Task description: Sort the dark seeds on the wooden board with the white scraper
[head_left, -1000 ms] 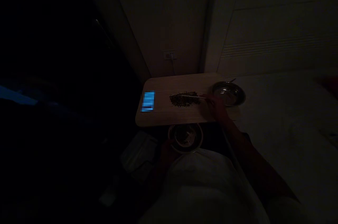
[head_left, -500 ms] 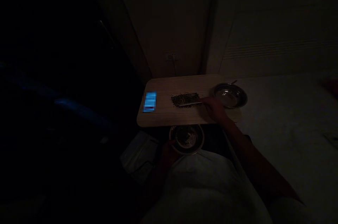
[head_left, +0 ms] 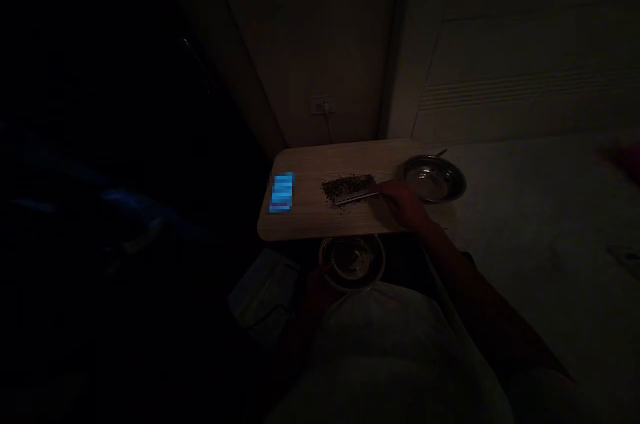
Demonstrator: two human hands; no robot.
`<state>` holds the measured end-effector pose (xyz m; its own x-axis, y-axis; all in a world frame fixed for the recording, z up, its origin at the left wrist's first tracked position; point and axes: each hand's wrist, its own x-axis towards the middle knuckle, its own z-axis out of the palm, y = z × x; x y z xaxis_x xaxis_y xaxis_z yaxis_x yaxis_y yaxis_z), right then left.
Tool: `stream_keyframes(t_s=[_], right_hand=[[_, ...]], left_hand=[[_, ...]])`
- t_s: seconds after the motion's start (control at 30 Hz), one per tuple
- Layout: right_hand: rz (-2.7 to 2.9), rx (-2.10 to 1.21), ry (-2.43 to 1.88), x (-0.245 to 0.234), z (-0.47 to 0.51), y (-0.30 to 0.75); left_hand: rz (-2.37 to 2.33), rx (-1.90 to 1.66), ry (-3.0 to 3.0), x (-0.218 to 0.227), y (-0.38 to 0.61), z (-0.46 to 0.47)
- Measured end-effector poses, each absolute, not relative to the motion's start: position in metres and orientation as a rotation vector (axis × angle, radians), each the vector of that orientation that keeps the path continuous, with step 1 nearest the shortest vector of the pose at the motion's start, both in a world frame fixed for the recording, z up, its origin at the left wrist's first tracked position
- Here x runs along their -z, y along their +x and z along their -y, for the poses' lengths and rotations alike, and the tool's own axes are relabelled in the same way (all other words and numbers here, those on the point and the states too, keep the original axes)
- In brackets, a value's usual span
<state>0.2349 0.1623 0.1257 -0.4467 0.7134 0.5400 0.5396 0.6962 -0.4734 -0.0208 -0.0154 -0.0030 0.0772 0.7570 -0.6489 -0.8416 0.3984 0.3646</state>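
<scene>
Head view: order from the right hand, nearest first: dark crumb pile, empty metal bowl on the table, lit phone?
1. Dark crumb pile, just left of the right hand.
2. Empty round metal bowl, just right; too close to call against the pile.
3. Glowing blue phone, far left on the table.

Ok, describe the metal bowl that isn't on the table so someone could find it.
Start at the pale wooden table. Just below its near edge sits a round metal bowl, by the left hand. Unlike the shiny metal bowl on the table, it holds dark bits.

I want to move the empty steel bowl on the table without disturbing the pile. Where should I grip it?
Pinch the steel bowl by its flared rim on the right side, away from the right hand and the pile; that rim is open and unobstructed.
</scene>
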Motion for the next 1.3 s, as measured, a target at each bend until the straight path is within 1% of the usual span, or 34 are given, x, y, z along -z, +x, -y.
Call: stream_keyframes(t_s=[0.2,0.47,1.07,1.3], right_hand=[[2.197,-0.296,-0.903,-0.125,-0.155,0.239],[2.159,-0.307,-0.878,-0.127,-0.145,0.258],[2.141,-0.298,-0.897,-0.132,-0.131,0.268],[2.177,-0.310,-0.880,-0.125,-0.133,0.260]], left_hand=[[-0.883,-1.252,-0.081,0.007,-0.020,0.015],[-0.827,-1.201,-0.080,-0.003,-0.017,0.016],[-0.837,-1.162,-0.113,-0.006,-0.015,0.015],[-0.817,-1.224,-0.034,-0.007,-0.013,0.017]])
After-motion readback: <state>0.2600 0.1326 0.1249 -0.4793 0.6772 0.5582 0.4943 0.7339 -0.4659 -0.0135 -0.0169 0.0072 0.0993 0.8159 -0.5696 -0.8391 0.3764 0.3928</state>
